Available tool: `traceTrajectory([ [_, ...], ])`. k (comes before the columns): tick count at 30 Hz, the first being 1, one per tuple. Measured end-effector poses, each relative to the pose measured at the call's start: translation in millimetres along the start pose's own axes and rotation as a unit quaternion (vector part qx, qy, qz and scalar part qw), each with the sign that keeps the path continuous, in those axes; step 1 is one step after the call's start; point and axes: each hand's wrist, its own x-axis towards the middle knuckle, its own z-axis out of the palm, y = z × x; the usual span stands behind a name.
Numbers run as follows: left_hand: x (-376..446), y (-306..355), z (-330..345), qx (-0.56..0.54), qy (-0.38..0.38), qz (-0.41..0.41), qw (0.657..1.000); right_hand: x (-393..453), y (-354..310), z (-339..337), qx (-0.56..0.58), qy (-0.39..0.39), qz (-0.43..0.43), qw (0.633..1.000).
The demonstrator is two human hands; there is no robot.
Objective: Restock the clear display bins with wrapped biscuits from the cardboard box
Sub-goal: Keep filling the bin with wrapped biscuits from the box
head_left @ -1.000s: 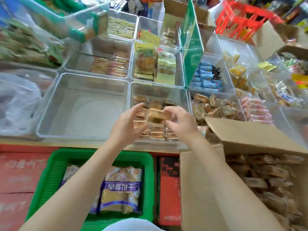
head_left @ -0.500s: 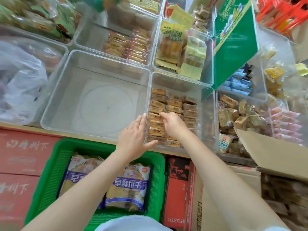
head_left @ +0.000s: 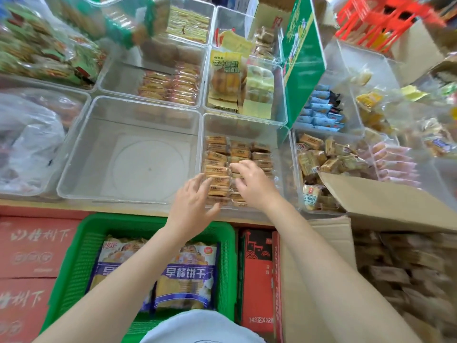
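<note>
Brown-wrapped biscuits (head_left: 223, 169) lie in neat rows on the floor of the clear display bin (head_left: 282, 167), front row of bins, second from the right. Compared with half a second ago, the left hand (head_left: 191, 206) has moved forward over the bin's front wall and now touches the near-left biscuits, where before it hovered short of the rim. The right hand (head_left: 252, 183) remains inside the bin but its fingers have spread. Left hand: fingers straight and slightly splayed, tips resting on the wrappers, gripping nothing. Right hand: fingers loosely bent, tips touching the middle rows; no biscuit visibly held. The cardboard box (head_left: 329, 246), flap raised, stands at lower right, contents blurred. An empty bin (head_left: 74, 167) sits immediately left; a green basket (head_left: 74, 263) below.
</note>
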Motion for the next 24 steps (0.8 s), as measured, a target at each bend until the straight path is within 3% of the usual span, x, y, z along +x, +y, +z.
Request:
traceTrajectory([
  [4, -35, 63, 5, -0.071, 0.014, 0.053, 0.996, -80, 15, -37, 0.13, 0.127, -0.012, 0.983],
  [8, -76, 144, 27, -0.16, 0.001, 0.119, 0.98, -168, 56, -71, 0.166, 0.266, 0.013, 0.95],
  [12, -112, 215, 61, -0.191, -0.027, 0.185, 0.964, -235, 117, -90, 0.158, 0.302, 0.1, 0.935],
  [15, -131, 250, 84, -0.18, -0.066, 0.144, 0.971, -267, 159, -91, 0.144, 0.22, 0.162, 0.951],
  [18, -138, 264, 95, -0.29, -0.111, 0.071, 0.948, -283, 188, -81, 0.094, 0.033, 0.205, 0.974],
  [21, -137, 264, 99, -0.333, -0.101, 0.048, 0.936, -282, 209, -64, 0.04, -0.143, 0.218, 0.965],
  [24, -137, 259, 100, -0.345, -0.1, 0.043, 0.932, -270, 223, -52, 0.028, -0.194, 0.201, 0.96],
])
